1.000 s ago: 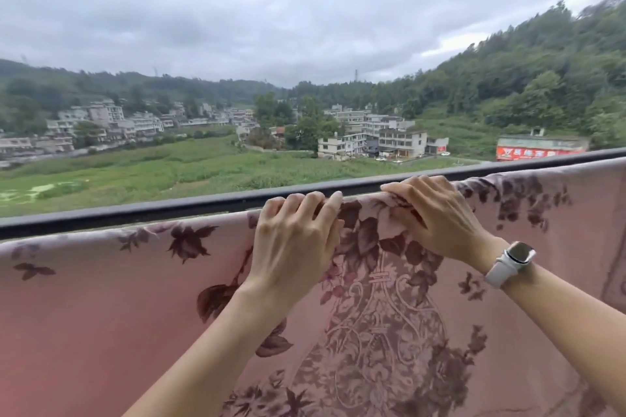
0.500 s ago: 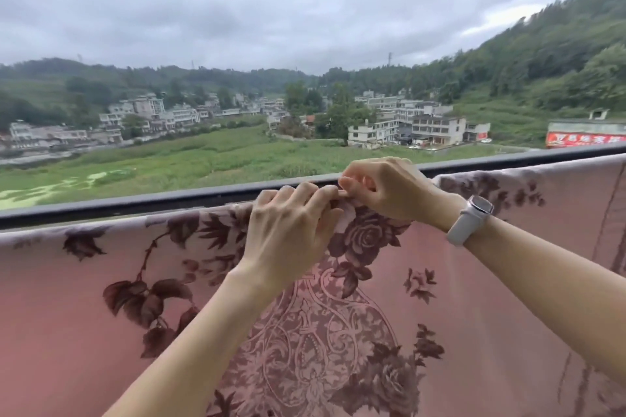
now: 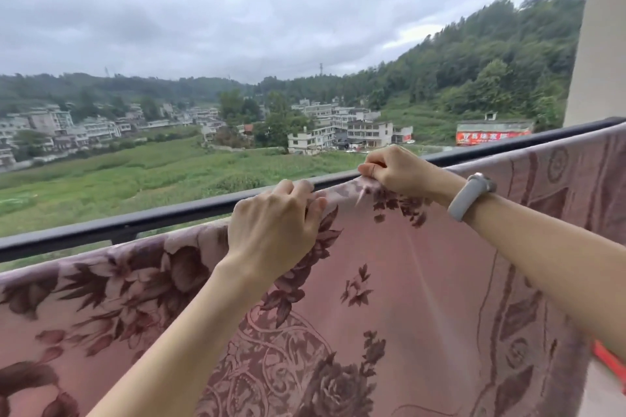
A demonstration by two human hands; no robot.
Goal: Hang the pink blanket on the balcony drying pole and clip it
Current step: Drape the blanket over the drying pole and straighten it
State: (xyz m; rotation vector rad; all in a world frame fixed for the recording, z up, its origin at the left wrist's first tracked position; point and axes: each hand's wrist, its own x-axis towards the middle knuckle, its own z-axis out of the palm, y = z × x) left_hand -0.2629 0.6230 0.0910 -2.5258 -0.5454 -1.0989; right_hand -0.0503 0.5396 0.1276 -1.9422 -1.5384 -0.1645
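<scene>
Pink blanket [image 3: 423, 281] with dark maroon flowers and scrollwork, draped over a line running from 9 o'clock low up to 3 o'clock, filling the whole lower half of the view. Top fold just in front of a dark railing [image 3: 101, 230] that runs parallel behind it; whether the fabric lies on this railing or on a separate pole beneath the fold, cannot tell. Left hand [image 3: 274, 227] near centre, back of the hand toward the camera, fingers curled over the top fold and gripping the cloth. Right hand [image 3: 396, 169] just to its 2 o'clock, fist-like, thumb and fingertips pinching a bunched ridge of the blanket's upper edge; a small pale sliver below the fingers, too small to identify. Hands close together but apart, a short stretch of raised fabric between them. Grey band with a watch [image 3: 471, 195] on the right wrist. Both forearms bare, entering from 6 o'clock and 4 o'clock. Pale wall or pillar [image 3: 599, 44] at 2 o'clock along the right edge. A red strip [image 3: 609, 362] at 4 o'clock beside the blanket's side edge. Beyond the railing: green field [image 3: 118, 176] at 9 o'clock, white multi-storey buildings [image 3: 338, 129] at 12 o'clock, wooded hillside [image 3: 491, 71] at 1 o'clock, overcast sky above.
</scene>
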